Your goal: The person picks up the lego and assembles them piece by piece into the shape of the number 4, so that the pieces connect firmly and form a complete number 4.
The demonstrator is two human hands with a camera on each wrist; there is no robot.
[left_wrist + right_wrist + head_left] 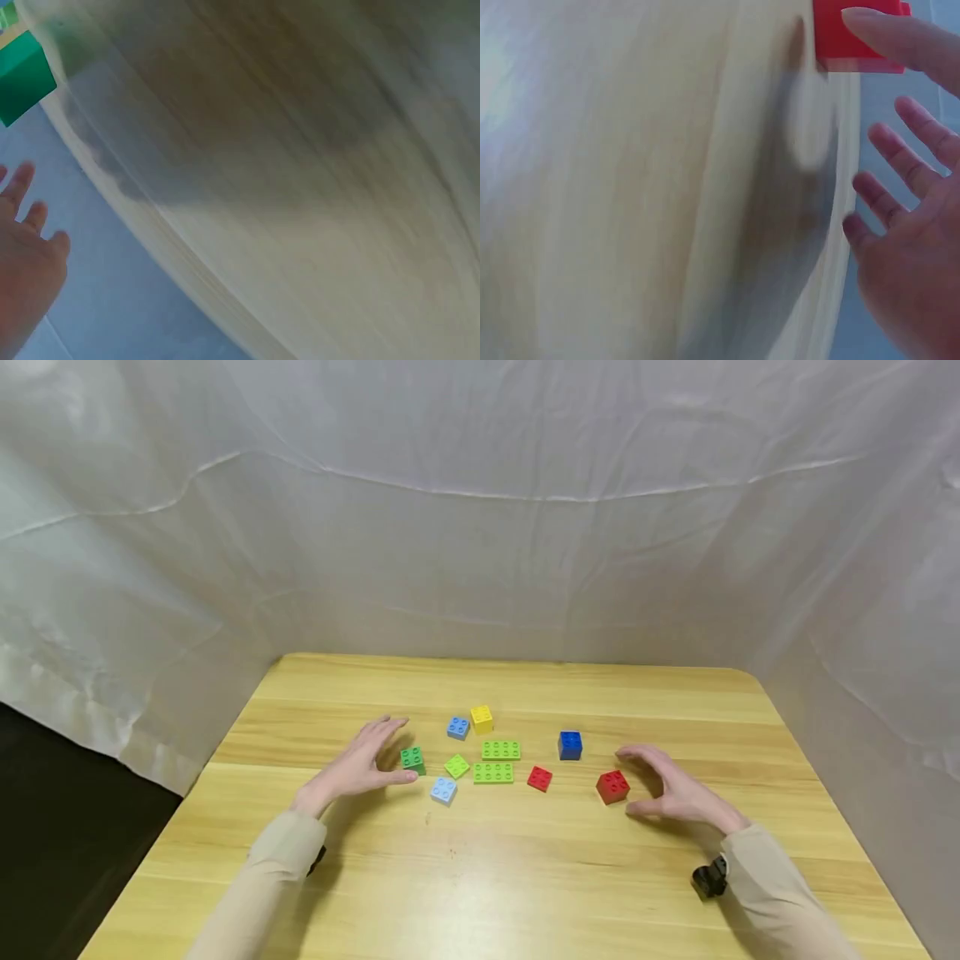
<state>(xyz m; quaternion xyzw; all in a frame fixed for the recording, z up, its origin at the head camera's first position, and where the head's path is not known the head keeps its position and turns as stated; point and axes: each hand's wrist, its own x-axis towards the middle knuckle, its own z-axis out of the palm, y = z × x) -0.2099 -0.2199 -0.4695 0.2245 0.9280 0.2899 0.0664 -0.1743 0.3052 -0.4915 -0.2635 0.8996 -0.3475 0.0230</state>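
Observation:
My left hand (358, 766) hovers beside a green block (412, 760), its thumb and fingers spread apart to either side with nothing between them. That block shows as a plain green side (26, 79) at the corner of the left wrist view. On the right, my right hand (675, 789) is spread in the same way next to a tall red block (613, 787). In the right wrist view the thumb overlaps the red block (855, 37), while the other fingers extend below it. Both blocks stand upright on the wooden table, studs up.
Between the hands lie two long lime bricks (493, 773), a small lime brick (457, 767), a light blue brick (443, 791), a flat red brick (539, 778), a blue brick (458, 727), a yellow block (482, 719) and a dark blue block (570, 746). A pale curtain (510, 568) hangs behind the table (525, 877).

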